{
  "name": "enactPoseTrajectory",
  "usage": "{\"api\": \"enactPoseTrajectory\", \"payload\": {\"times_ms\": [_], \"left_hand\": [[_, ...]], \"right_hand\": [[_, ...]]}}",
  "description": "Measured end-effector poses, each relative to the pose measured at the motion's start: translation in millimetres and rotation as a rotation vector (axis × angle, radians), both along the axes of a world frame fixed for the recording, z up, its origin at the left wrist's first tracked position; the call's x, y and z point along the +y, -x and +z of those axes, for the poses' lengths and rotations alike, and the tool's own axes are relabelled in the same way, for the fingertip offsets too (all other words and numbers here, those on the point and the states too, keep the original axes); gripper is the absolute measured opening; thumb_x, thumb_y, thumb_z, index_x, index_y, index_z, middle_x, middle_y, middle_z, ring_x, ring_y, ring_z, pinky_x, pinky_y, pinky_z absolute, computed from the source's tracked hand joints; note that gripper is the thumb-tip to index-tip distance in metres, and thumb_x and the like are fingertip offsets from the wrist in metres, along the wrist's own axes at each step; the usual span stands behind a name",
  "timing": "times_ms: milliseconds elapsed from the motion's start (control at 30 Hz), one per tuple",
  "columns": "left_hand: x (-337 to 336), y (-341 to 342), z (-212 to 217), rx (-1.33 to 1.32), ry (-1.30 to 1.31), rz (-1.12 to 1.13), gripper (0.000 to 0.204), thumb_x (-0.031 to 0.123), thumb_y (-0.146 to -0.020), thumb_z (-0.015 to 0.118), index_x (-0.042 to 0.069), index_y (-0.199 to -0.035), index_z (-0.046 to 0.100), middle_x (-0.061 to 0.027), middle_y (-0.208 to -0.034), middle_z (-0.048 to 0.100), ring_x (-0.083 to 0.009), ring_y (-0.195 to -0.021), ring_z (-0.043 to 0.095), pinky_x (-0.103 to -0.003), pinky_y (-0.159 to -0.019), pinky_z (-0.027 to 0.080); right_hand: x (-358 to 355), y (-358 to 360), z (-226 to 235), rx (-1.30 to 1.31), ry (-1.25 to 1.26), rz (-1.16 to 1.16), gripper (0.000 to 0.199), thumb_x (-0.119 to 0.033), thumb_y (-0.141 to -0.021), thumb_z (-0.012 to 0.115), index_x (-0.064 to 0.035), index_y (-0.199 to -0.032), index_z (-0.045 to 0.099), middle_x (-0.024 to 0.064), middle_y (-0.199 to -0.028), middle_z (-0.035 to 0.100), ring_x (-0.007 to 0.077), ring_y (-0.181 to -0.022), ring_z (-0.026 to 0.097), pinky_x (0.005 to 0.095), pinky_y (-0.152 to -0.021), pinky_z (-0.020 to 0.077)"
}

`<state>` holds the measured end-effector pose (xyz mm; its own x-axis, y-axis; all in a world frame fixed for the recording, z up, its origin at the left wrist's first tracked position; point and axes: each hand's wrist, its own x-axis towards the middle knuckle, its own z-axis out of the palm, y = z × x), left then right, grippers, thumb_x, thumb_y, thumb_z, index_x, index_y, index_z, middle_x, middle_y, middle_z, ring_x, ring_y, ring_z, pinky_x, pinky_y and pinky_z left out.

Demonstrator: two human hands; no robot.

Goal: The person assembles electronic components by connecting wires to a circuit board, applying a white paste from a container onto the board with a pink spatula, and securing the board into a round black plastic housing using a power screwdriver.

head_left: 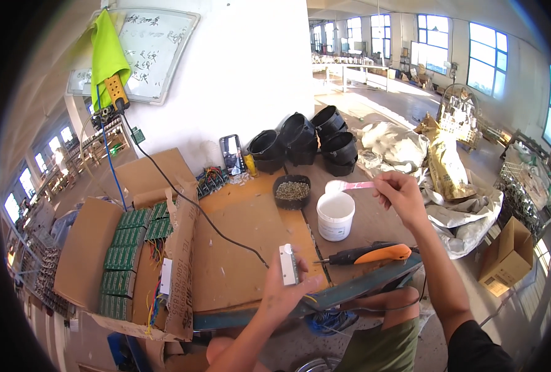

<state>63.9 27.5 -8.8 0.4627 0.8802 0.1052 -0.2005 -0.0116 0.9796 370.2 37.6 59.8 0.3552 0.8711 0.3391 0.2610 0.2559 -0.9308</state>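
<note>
Resting upright on left-hand fingers [300,286]: white block [288,265]

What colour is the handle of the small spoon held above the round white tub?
Pink handle on the small spoon, head view.

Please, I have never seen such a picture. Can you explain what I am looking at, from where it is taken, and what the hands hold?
There is one picture, from a fisheye camera on a person's head, looking down; straight edges bend. No machine works here, only two bare hands. The left hand holds a small white module. The right hand holds a pink spoon above a white tub. On the cardboard-covered workbench lie an orange electric screwdriver, a black bowl of small parts, stacked black pots, and a carton of green circuit boards.
</note>
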Motion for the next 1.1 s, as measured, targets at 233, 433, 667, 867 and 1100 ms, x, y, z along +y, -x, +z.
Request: {"api": "enactPoseTrajectory", "payload": {"times_ms": [233, 433, 667, 867, 1100], "left_hand": [[36.1, -69.3, -48.6, -0.044, 0.257, 0.174, 0.048, 0.003, -0.078, 0.077, 0.003, -0.114, 0.046, -0.0069, -0.098, 0.057, -0.0170, -0.088, 0.059, -0.032, -0.076, 0.052], [51.2, -96.5, -52.2, 0.022, 0.035, 0.251, 0.045, 0.002, -0.073, 0.075, 0.005, -0.105, 0.043, -0.0055, -0.098, 0.052, -0.0142, -0.089, 0.055, -0.031, -0.077, 0.050], [56.7, -89.5, -54.3, -0.017, 0.078, 0.225, 0.052, 0.003, -0.073, 0.076, 0.005, -0.113, 0.044, -0.0072, -0.102, 0.054, -0.0164, -0.093, 0.056, -0.032, -0.081, 0.049], [55.5, -97.0, -61.6, 0.136, -0.111, 0.321, 0.058, 0.003, -0.073, 0.077, 0.004, -0.120, 0.043, -0.0095, -0.106, 0.055, -0.0198, -0.095, 0.058, -0.033, -0.083, 0.050], [67.6, -84.6, -80.6, 0.022, -0.274, 0.287, 0.057, 0.014, -0.072, 0.083, -0.001, -0.115, 0.048, -0.0140, -0.104, 0.062, -0.0259, -0.098, 0.063, -0.040, -0.084, 0.051]], "right_hand": [[68.8, 19.9, 1.9, -1.209, -0.088, 0.062, 0.010, -0.010, -0.072, 0.065, -0.0026, -0.074, 0.072, 0.0176, -0.070, 0.068, 0.0339, -0.068, 0.068, 0.0404, -0.066, 0.0559], [98.4, 24.8, -13.9, -1.276, 0.160, 0.277, 0.016, -0.013, -0.069, 0.065, -0.0017, -0.074, 0.075, 0.0171, -0.070, 0.069, 0.0329, -0.067, 0.069, 0.0403, -0.067, 0.0564], [93.7, 33.5, -6.3, -0.552, 0.537, 0.258, 0.019, -0.015, -0.075, 0.070, 0.0035, -0.078, 0.075, 0.0065, -0.062, 0.066, 0.0140, -0.055, 0.060, 0.0281, -0.052, 0.0466], [72.9, -3.4, -14.8, -0.115, 0.568, 0.110, 0.014, -0.012, -0.083, 0.070, 0.0017, -0.082, 0.074, 0.0013, -0.062, 0.059, 0.0085, -0.051, 0.048, 0.0241, -0.045, 0.0343], [25.9, -31.4, -37.0, 0.335, 0.332, 0.099, 0.020, -0.016, -0.092, 0.071, 0.0025, -0.101, 0.069, -0.0001, -0.073, 0.060, 0.0058, -0.058, 0.051, 0.0191, -0.050, 0.0391]]}}
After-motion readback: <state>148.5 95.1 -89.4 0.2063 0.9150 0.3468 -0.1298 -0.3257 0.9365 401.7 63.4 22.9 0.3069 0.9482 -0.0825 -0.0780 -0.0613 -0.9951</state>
